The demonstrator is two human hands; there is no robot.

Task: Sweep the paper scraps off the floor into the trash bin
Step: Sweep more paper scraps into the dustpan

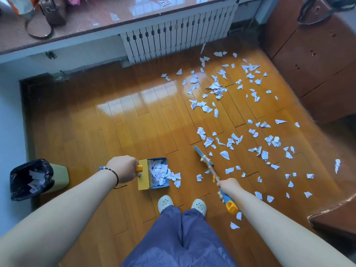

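Left hand (123, 168) grips the yellow handle of the dustpan (154, 173), fingers curled round it. The dustpan sits on the wooden floor (119, 128) just ahead of the person's white shoes (165, 202), its open edge facing right, and holds a heap of paper scraps, a few spilling over the lip.

Right hand (228, 186) is wrapped round the broom (211, 170) handle above its blue-and-yellow end; the blue head rests on the floor to the right of the dustpan, apart from it.

Loose paper scraps (231, 139) lie spread across the right half of the floor — from near the radiator (173, 35) down past the right forearm, some close to the brown cabinet (312, 60).

Trash bin (36, 179), black-lined, lies tilted at the left wall with scraps inside — bare floor runs between it and the dustpan.
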